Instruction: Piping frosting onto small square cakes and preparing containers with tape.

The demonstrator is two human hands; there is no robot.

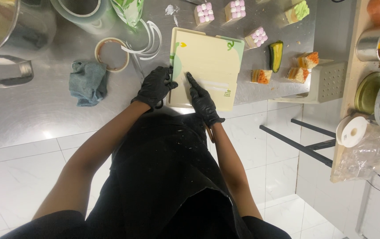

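Observation:
A flat cream cardboard cake box (207,66) with green printed corners lies on the steel table (30,110) in front of me. My left hand (155,86), in a black glove, grips the box's left edge. My right hand (202,100), also gloved in black, rests on the box's lower middle with the index finger stretched along its face. Something thin and brown pokes out below the right wrist; I cannot tell what it is.
Small square cake pieces (204,13) with pink, orange and green toppings sit beyond and right of the box. A blue-grey cloth (88,82), tape rolls (111,54) and plastic strips lie at the left. A large steel bowl stands far left, a side shelf (354,79) with tins and cakes at right.

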